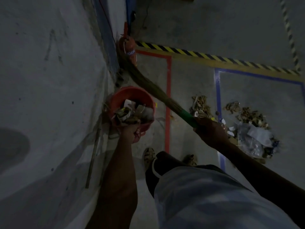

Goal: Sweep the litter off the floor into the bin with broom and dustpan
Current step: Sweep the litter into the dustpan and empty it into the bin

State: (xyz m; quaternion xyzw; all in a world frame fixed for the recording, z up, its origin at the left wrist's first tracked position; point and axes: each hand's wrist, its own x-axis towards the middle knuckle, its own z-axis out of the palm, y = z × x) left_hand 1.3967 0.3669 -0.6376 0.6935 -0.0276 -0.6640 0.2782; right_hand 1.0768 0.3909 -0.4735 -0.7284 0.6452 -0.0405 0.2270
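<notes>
A red bin [121, 98] stands by the wall, filled with dry leaves and paper scraps. My left hand [132, 132] grips a red part at the bin's near rim; I cannot tell whether it belongs to the bin or to a dustpan. My right hand [208, 129] grips the green handle of a grass broom [148, 83]. The broom's bristles reach up-left past the bin toward the wall. Loose litter lies on the floor to the right: a leaf pile [200, 106], a second leaf pile [247, 115] and crumpled plastic [255, 140].
A grey wall [49, 96] runs along the left. A red fire extinguisher [129, 48] stands in the corner beyond the bin. Red tape [168, 104], blue tape [218, 96] and a yellow-black striped line [214, 57] mark the concrete floor. My feet [149, 157] are just behind the bin.
</notes>
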